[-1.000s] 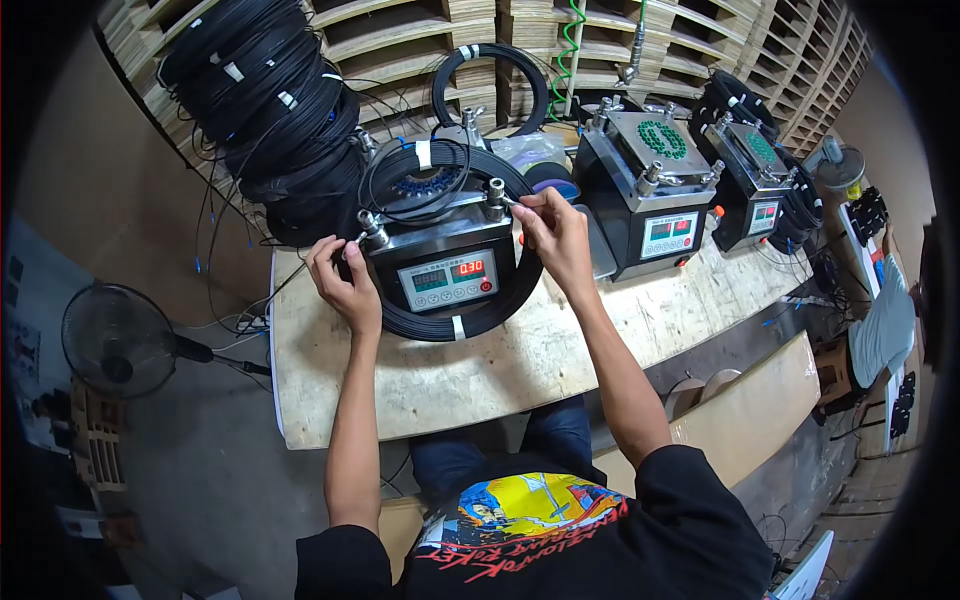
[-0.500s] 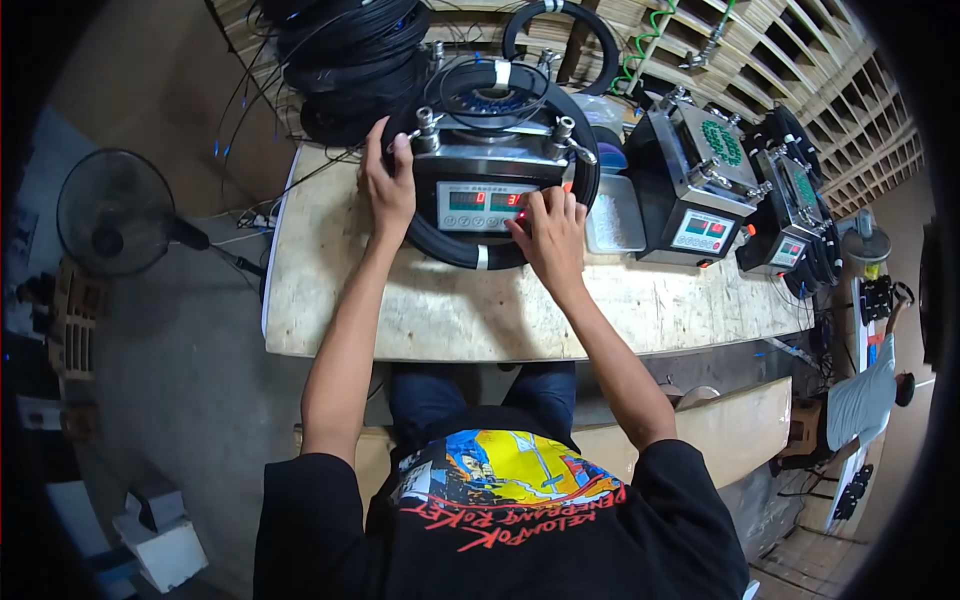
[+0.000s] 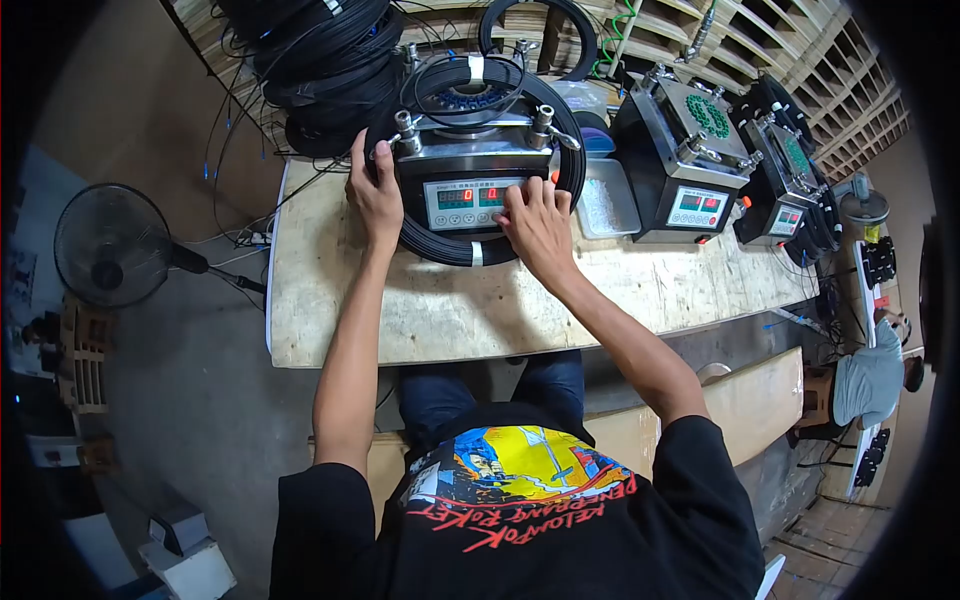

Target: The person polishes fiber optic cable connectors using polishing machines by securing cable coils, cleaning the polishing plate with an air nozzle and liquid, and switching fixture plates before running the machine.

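Observation:
A large coil of black cable [image 3: 440,246], tied with white bands, stands upright against the front of a black and metal machine [image 3: 470,146]. My left hand [image 3: 376,200] grips the coil's left side, its thumb in front and its other fingers partly hidden. Inside the ring shows the control panel [image 3: 456,205], with red digits and a row of round buttons. My right hand [image 3: 541,225] is over the panel's right end, its fingers curled and their tips at the buttons. I see nothing held in it. A thinner cable loop [image 3: 418,92] lies on top of the machine.
Two similar machines [image 3: 682,160] [image 3: 785,190] with green-dotted tops stand to the right. A clear tray [image 3: 608,222] sits beside the nearest one. Stacked black cable coils [image 3: 310,70] rise at the back left. A fan [image 3: 110,245] stands left; a person [image 3: 868,380] sits far right.
The panel's right display has gone from about 31 to a 0. My right hand's fingers have curled more over the buttons. The view has shifted slightly; my left hand stays at the coil.

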`<state>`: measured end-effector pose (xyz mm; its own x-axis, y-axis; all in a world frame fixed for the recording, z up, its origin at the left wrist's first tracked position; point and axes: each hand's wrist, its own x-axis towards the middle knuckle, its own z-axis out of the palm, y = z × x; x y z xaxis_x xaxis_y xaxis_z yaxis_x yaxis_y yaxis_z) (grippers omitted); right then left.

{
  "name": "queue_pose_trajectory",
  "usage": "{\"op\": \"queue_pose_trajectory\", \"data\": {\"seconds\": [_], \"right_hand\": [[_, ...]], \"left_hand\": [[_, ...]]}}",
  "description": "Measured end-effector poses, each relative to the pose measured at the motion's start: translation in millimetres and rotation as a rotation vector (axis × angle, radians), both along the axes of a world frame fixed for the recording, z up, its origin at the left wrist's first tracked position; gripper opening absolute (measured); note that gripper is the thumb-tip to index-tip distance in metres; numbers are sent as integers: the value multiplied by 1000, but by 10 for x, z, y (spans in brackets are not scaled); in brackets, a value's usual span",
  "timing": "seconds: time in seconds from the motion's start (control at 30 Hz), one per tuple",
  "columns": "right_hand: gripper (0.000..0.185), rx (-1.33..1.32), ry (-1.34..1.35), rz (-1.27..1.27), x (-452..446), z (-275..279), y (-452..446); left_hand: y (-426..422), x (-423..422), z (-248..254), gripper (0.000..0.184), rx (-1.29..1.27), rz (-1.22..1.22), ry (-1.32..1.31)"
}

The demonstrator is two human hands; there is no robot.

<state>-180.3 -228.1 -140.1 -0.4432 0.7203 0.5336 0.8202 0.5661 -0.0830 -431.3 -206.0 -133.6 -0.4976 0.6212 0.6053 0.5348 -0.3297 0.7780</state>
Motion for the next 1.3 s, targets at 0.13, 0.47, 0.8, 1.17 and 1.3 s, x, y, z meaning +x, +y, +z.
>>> {"op": "queue_pose_trajectory", "data": {"seconds": [0.13, 0.47, 0.8, 1.17, 1.3], "right_hand": [[34, -16, 3, 1, -8, 23, -26], [23, -30, 603, 193, 115, 132, 9], [19, -285, 828, 218, 525, 694, 582], [35, -769, 868, 228, 793, 1012, 901], [38, -668, 869, 182, 886, 947, 1552]], "left_hand": [[-59, 28, 49, 60, -43, -4, -36], [-164, 27, 167, 48, 128, 106, 85], [-259, -369, 747, 11, 100, -237, 745], [-128, -575, 1003, 23, 199, -275, 972], [397, -857, 861, 29, -124, -440, -143]]}}
